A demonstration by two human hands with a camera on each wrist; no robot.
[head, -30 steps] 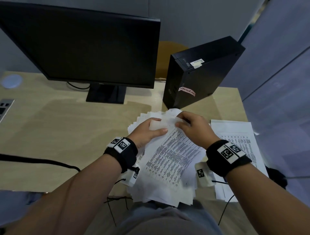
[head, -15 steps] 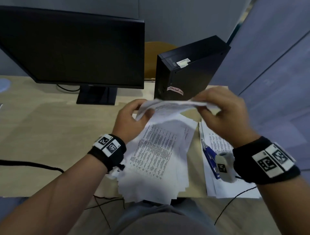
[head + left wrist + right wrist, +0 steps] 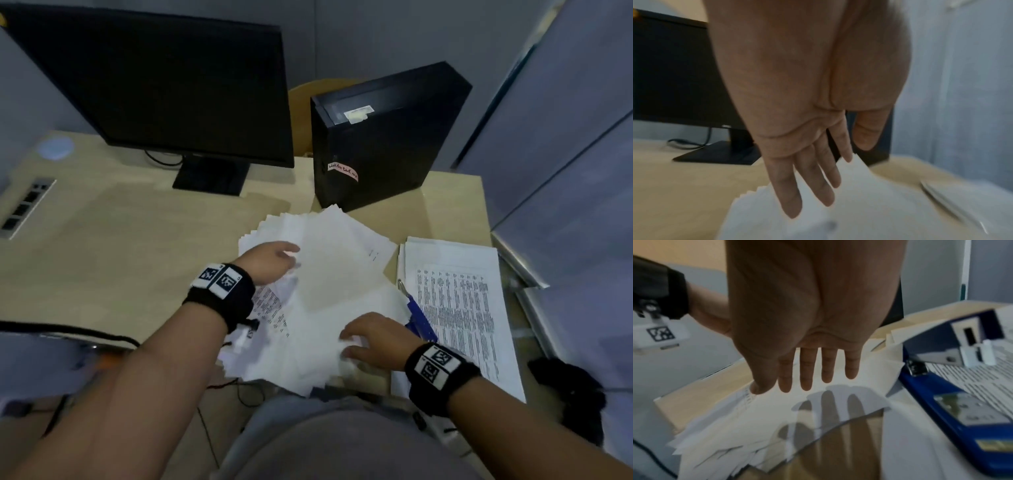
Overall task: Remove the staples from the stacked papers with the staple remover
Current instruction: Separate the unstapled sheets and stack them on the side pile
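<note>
A fanned stack of white papers lies mid-desk with a blank sheet on top. My left hand hovers over the stack's far left part, fingers straight and holding nothing. My right hand is at the stack's near right edge, fingers spread flat just above the paper, casting a shadow on it. The blue staple remover lies to the right of my right hand, on the left edge of a second printed pile. It appears large in the right wrist view. No staple can be made out.
A black monitor stands at the back and a black computer case just behind the stack. A socket panel sits in the desk at left. A black cable crosses the near left edge; a partition rises on the right.
Half a second ago both hands held a sheet lifted off the stack. That sheet now lies blank side up on the stack; both hands have let go and come down.
</note>
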